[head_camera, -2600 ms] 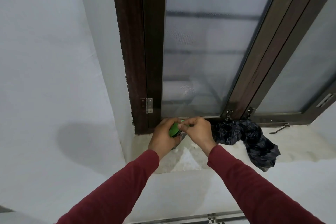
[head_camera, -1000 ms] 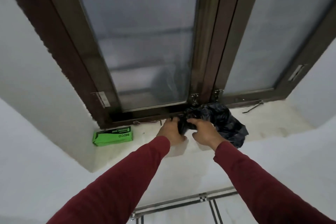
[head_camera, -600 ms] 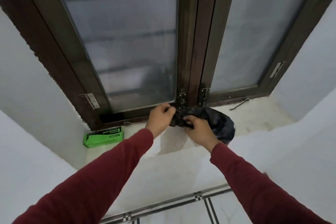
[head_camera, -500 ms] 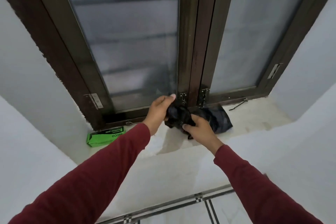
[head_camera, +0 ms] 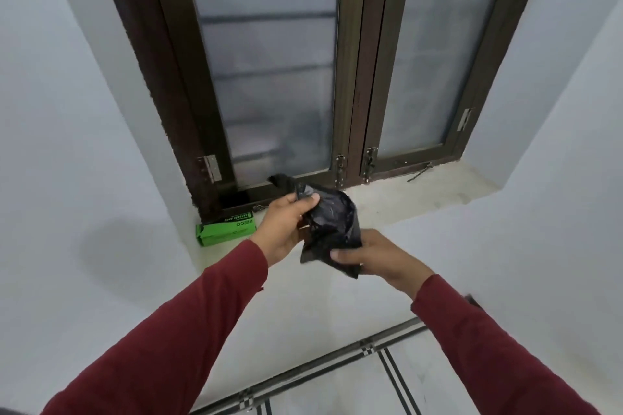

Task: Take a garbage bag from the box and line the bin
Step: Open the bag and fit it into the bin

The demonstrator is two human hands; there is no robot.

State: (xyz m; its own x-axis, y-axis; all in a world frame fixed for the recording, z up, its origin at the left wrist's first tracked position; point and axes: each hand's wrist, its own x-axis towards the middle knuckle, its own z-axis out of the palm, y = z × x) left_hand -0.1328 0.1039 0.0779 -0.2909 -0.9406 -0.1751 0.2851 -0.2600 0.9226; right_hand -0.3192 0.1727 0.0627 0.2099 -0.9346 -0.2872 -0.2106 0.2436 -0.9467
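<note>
One bag [head_camera: 332, 229] — one box [head_camera: 226, 228] — two hands.

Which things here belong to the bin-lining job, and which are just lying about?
Part of the job:
- black bag, bunched, held off the sill by left hand and right hand
- green box, lying at the sill's left end

Just there:
- sill
- window, shut
- loose stay hook on the sill

No bin is in view.

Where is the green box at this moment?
In the head view, the green box lies on the window sill in its left corner, below the window frame and left of the left hand.
</note>
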